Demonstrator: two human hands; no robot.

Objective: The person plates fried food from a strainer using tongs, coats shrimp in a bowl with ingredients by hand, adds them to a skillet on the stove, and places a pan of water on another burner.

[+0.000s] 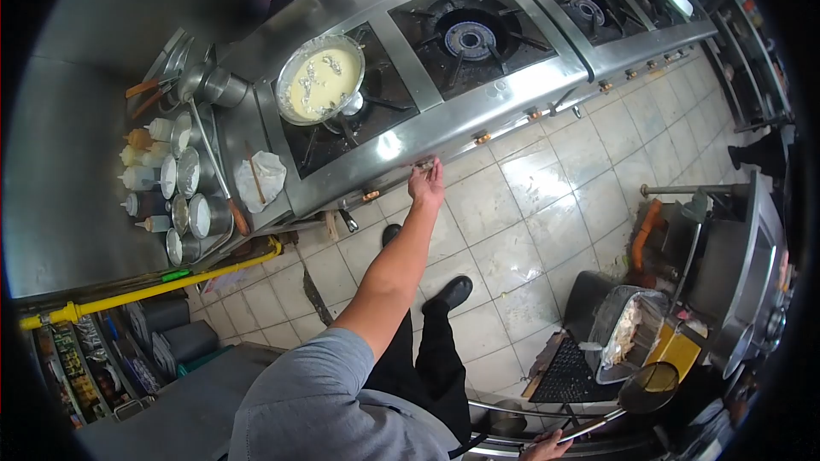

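My left hand reaches to the front of the steel stove, its fingers closed around a control knob. In my right hand, low at the bottom edge, is the handle of a round mesh skimmer. The skimmer's head hangs off to the right, beside a lined bin. A wide metal pan sits on the left burner, with pale creamy liquid in it. The middle burner holds no pan, and a bluish ring shows at its centre.
Squeeze bottles, metal containers and a long-handled ladle crowd the left counter. A wooden stick lies on a white cloth. A yellow pipe runs below. The lined bin stands at right on the tiled floor.
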